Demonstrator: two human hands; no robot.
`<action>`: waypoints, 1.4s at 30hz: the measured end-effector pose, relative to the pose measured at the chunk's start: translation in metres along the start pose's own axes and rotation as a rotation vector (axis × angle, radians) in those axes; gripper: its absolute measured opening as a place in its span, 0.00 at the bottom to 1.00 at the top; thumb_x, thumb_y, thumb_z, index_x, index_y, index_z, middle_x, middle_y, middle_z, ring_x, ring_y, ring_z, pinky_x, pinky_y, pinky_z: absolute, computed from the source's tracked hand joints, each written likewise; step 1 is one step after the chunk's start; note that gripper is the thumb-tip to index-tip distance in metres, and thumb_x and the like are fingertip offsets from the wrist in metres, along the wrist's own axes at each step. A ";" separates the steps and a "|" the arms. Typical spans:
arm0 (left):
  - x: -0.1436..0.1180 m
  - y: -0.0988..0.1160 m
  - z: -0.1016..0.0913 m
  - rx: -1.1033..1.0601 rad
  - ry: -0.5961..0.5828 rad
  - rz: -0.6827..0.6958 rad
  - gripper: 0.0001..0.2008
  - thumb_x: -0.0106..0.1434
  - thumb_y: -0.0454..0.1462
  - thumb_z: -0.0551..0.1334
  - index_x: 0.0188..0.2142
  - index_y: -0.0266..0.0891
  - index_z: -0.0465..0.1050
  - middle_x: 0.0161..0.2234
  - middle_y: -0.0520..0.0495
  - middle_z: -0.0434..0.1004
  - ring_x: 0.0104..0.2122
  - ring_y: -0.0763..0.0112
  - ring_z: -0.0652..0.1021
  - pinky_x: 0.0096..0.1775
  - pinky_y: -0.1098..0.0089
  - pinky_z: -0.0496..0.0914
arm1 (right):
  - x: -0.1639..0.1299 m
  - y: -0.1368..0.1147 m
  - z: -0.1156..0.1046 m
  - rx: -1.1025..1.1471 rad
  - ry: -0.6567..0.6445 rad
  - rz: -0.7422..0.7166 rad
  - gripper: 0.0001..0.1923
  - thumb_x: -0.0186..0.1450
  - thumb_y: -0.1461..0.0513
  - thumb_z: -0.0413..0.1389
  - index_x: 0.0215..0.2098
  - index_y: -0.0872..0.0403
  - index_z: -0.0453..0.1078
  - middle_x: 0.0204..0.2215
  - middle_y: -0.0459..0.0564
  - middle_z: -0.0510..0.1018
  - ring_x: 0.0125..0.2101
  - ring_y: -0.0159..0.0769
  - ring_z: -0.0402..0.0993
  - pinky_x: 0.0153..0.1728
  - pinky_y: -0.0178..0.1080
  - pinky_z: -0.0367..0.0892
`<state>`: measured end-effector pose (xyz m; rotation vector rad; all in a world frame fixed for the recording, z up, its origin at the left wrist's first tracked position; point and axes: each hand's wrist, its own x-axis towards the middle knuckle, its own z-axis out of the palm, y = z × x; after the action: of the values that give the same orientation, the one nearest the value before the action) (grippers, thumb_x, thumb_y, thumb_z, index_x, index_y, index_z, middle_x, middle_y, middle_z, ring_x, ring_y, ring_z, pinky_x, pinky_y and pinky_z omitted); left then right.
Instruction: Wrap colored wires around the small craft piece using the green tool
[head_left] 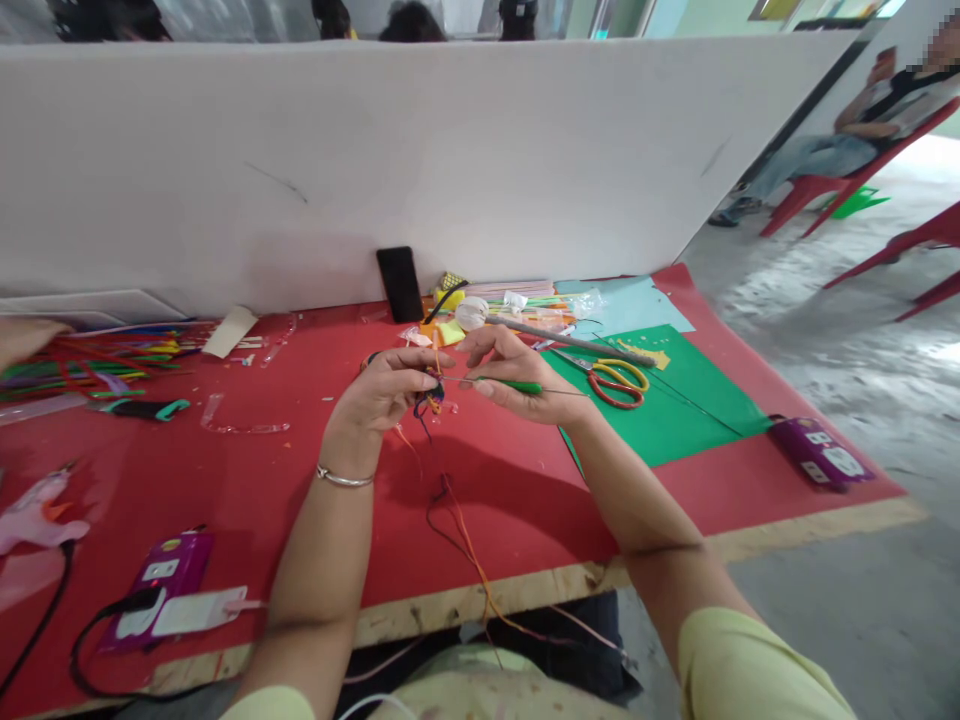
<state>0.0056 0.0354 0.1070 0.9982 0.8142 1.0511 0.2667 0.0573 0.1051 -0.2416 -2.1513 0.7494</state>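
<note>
**Two hands at a knot of coloured threads**

From the head camera we see both our hands raised just above the red surface (pixel 225 470), close together near its middle. Our left hand (pixel 386 388) is closed, its fingertips pinching a small bundle of threads (pixel 430 400) in dark blue, orange and yellow; the loose ends hang down from it and trail across the surface toward us. A silver bangle (pixel 343 478) sits on that wrist. Our right hand (pixel 517 375) is closed around a thin needle-like tool with a green handle (pixel 517 385), held level, its tip pointing at the bundle and touching or nearly touching it; we cannot tell which.

Just beyond the right hand lie scissors (pixel 619 382) with yellow and red handles on a green sheet (pixel 675 420). A dark phone (pixel 400 284) leans upright against the white partition (pixel 450 160). Coloured sticks (pixel 82 365) lie scattered at far left, and a glue gun (pixel 37 510) rests near the left edge.
</note>
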 end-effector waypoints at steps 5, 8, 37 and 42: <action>0.001 0.000 0.001 0.015 -0.042 -0.011 0.16 0.45 0.32 0.77 0.37 0.35 0.92 0.25 0.45 0.85 0.20 0.74 0.79 0.23 0.76 0.73 | -0.001 0.003 0.001 0.062 0.007 0.051 0.15 0.81 0.53 0.58 0.48 0.49 0.87 0.59 0.57 0.75 0.56 0.45 0.74 0.60 0.52 0.77; 0.002 -0.001 -0.002 0.034 -0.077 -0.025 0.15 0.46 0.34 0.76 0.37 0.34 0.91 0.24 0.44 0.84 0.19 0.76 0.75 0.21 0.76 0.67 | -0.001 0.002 0.000 0.061 0.000 0.070 0.16 0.81 0.51 0.58 0.47 0.49 0.87 0.58 0.57 0.75 0.56 0.45 0.73 0.61 0.52 0.76; 0.014 -0.029 0.039 0.086 0.270 0.420 0.20 0.49 0.37 0.85 0.43 0.42 0.92 0.36 0.47 0.88 0.26 0.75 0.78 0.26 0.72 0.71 | 0.005 0.020 0.053 0.639 0.502 0.443 0.25 0.71 0.38 0.66 0.41 0.51 0.83 0.44 0.49 0.78 0.36 0.32 0.78 0.28 0.33 0.73; 0.016 -0.030 0.038 0.020 0.312 0.440 0.12 0.55 0.41 0.80 0.40 0.42 0.93 0.31 0.46 0.87 0.25 0.73 0.79 0.26 0.72 0.72 | 0.006 0.020 0.054 0.639 0.534 0.456 0.26 0.71 0.37 0.66 0.41 0.50 0.83 0.41 0.49 0.81 0.34 0.32 0.78 0.30 0.35 0.72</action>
<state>0.0539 0.0352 0.0904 1.0717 0.8775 1.6077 0.2204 0.0525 0.0718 -0.5268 -1.2824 1.4059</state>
